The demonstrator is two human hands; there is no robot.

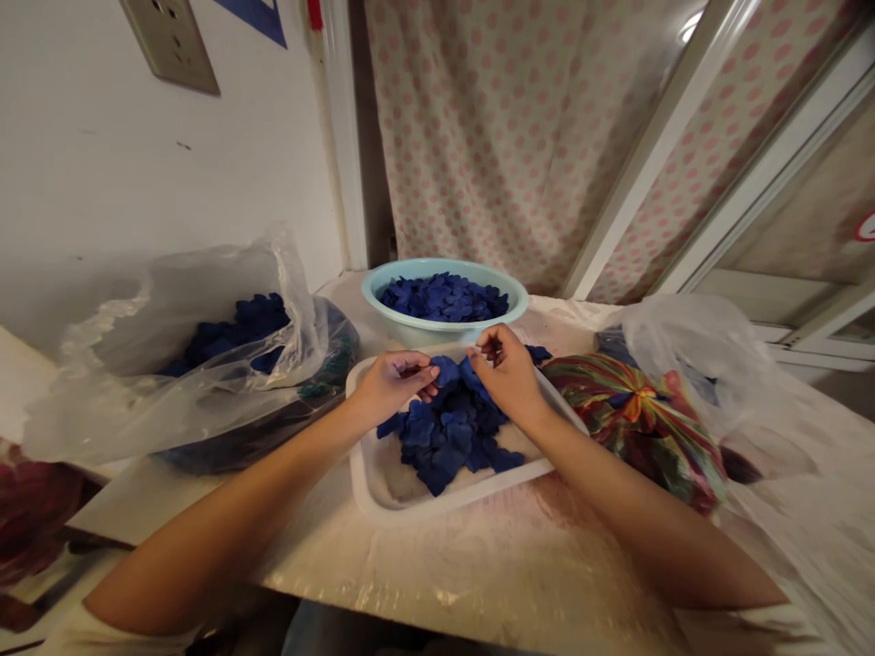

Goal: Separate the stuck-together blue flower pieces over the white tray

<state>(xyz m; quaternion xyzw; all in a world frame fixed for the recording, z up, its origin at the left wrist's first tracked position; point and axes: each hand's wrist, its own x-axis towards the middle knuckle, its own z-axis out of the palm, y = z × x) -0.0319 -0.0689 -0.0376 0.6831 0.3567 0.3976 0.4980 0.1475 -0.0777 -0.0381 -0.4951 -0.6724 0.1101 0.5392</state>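
Just over a heap of blue petals [447,428], the left hand [395,384] and right hand [504,372] curl narrow, close together, with the left fingertips [430,372] at the heap's top; whether either pinches a petal, I cannot tell. The heap lies on a white tray [362,465]. Beyond sits a pale blue bowl [416,330] of more petals [444,296], between a clear plastic bag [102,401] and a striped bag [633,424].

The bare left forearm [232,519] and right forearm [635,519] angle inward from the lower corners. The left hand [395,384] and right hand [504,375] nearly meet, backs upward, fingers [425,374] curled into loose pinches.
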